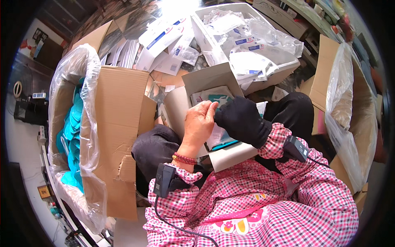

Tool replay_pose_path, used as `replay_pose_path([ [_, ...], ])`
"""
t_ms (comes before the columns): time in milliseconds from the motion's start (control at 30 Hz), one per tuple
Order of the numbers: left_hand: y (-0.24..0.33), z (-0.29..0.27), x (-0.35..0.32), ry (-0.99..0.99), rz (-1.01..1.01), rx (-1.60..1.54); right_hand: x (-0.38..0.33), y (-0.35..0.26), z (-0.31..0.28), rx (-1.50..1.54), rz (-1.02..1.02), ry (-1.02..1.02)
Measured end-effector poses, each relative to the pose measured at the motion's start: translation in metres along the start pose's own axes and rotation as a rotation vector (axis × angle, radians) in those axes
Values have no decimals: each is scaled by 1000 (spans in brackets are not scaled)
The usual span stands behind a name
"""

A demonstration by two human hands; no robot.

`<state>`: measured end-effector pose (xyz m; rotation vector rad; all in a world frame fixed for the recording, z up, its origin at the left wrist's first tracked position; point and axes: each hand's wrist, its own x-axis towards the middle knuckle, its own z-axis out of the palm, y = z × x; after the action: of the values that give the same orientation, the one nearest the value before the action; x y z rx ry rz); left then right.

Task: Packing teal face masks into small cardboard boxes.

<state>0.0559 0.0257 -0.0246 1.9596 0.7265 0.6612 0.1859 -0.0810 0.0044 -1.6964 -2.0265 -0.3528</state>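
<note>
Over an open small cardboard box [232, 161] between my knees, my two hands meet. My left hand [199, 120], bare with a beaded bracelet on its wrist, is closed, thumb and fingers pressed together. My right hand [243, 121], in a black glove, is closed just beside it, near the left thumb. Whatever is pinched between them is hidden. Just behind the fingers shows a teal piece [222, 99]; whether it is held or lies in the box I cannot tell. Clear and white packets [211, 92] with more teal material fill the box.
At left, a large plastic-lined carton [117, 136] holds several teal pieces [73, 119]. Behind stands a white bin [284, 66] of printed packets, beside white folded cartons [162, 39]. Another plastic-lined carton [341, 90] stands at right. Black cables run from my wrist devices [163, 181].
</note>
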Motion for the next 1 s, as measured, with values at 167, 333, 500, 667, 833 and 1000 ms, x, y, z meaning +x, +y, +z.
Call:
replay_pose_path([
  [167, 0, 3, 1, 12, -77, 38, -1, -3, -3, 4, -39, -11],
  [333, -3, 6, 4, -30, -203, -17, 0, -6, -7, -4, -36, 4],
  [500, -45, 16, 7, 37, -243, 179, 1, -23, -19, 213, -39, 52],
  [667, -75, 4, 19, 50, -301, -209, 7, 4, -27, 163, 229, 125],
  [833, 2, -8, 12, -69, -386, -669, -14, 31, -8, 766, 600, -23],
  [1000, -5, -12, 12, -122, -250, -441, -6, 26, 1, 595, 459, -112],
])
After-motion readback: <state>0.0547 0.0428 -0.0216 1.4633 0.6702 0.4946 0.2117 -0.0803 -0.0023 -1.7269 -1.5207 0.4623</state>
